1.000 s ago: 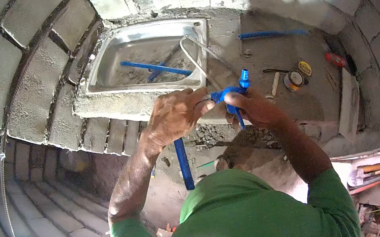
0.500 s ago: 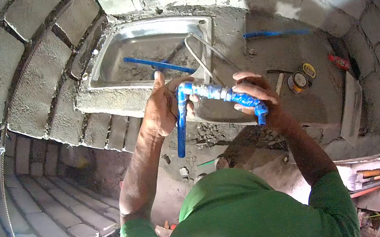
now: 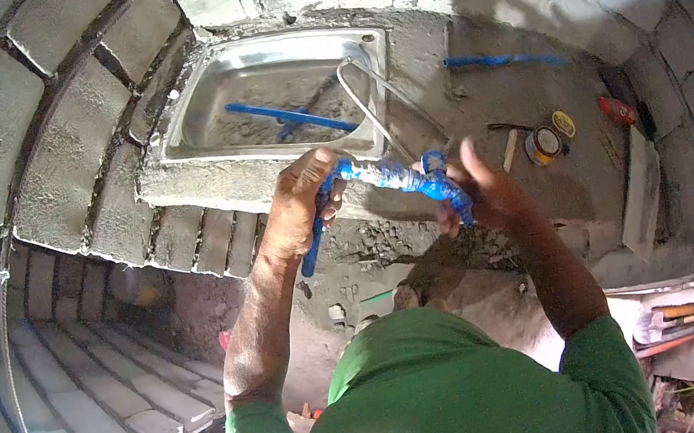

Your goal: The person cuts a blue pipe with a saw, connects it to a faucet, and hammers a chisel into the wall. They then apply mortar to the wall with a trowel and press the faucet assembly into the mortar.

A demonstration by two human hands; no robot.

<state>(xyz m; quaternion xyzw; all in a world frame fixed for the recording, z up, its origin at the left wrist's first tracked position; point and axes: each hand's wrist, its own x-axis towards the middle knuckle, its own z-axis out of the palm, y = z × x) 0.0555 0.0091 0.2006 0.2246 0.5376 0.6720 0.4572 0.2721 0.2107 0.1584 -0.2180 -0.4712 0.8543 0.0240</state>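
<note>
A blue plastic pipe assembly (image 3: 391, 176) hangs between both hands, above the ledge's front. It has an elbow with a straight pipe leg at its left end, a whitish-smeared middle, and a branched fitting at its right end. My left hand (image 3: 298, 208) is closed around the elbow and the upper leg, thumb on top. My right hand (image 3: 490, 194) is at the branched fitting, its fingers curled behind and below it while the thumb sticks up, off the fitting. The right fingertips are partly hidden. Behind lies a steel sink (image 3: 191, 105) with blue pipe pieces (image 3: 291, 117) in it.
A bent pale rod (image 3: 360, 102) leans over the sink's right rim. On the rough ledge are another blue pipe (image 3: 504, 59), an open can (image 3: 543, 145), a yellow lid (image 3: 564, 123), a red item (image 3: 617, 110) and a flat board (image 3: 640, 195). Block walls surround the ledge.
The pipe assembly has turned: its left leg now slants toward me and a branch at the right points up. My left hand has closed over the elbow; my right thumb has lifted.
</note>
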